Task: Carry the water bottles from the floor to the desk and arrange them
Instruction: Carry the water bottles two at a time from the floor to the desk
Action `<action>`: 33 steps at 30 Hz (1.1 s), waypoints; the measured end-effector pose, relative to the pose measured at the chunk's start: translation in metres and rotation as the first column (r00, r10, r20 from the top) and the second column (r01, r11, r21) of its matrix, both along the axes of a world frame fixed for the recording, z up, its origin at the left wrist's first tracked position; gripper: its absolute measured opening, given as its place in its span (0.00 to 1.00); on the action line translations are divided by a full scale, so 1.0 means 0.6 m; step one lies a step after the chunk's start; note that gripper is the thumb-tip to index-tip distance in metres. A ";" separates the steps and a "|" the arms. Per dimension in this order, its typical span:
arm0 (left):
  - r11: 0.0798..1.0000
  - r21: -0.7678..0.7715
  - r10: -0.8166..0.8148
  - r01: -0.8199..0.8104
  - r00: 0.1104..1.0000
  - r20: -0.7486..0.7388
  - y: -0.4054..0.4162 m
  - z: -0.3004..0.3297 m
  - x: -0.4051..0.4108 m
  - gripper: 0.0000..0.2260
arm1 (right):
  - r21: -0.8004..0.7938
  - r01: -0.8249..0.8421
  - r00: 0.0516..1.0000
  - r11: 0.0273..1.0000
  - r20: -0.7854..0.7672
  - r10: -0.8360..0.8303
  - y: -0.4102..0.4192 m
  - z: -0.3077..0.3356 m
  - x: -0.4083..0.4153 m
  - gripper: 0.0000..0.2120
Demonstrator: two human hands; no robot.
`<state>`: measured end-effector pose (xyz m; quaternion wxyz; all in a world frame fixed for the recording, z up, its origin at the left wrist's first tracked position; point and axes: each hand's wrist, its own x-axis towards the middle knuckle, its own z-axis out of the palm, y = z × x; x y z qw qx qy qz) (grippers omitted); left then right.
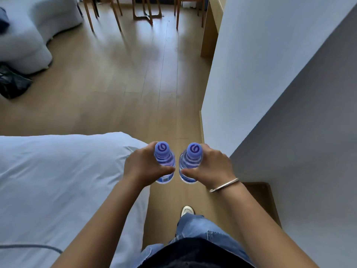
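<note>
A: Which step is this?

B: The carry, by the look of it. The person holds 2 water bottles upright out front, clear of the floor [116, 78]. The left hand [144, 167] wraps its fingers and thumb round the left bottle [164, 161]; the right hand [211, 167] grips the right bottle [190, 161] the same way. A bangle [225, 185] sits on the right wrist.

A: How do the bottles stand to each other?

B: Side by side between the 2 hands, caps up, bodies near, perhaps touching; hard to say.

A: And the desk?

B: Likely the wooden legs [104, 14] far ahead of the hands, but no top shows. A bed [58, 171] lies just to the left of the left hand, a wall [270, 74] to the right of the right hand.

A: So the next move?

B: Probably walking forward along the gap, keeping both bottles level, then setting them down on the top.
</note>
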<state>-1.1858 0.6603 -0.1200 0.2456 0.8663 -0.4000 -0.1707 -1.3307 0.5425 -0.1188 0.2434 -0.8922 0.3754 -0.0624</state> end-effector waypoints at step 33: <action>0.993 -0.058 -0.105 0.104 0.994 -0.011 -0.662 0.012 0.711 0.18 | 0.084 0.214 0.973 0.973 0.070 -0.220 -0.595 0.006 0.668 0.25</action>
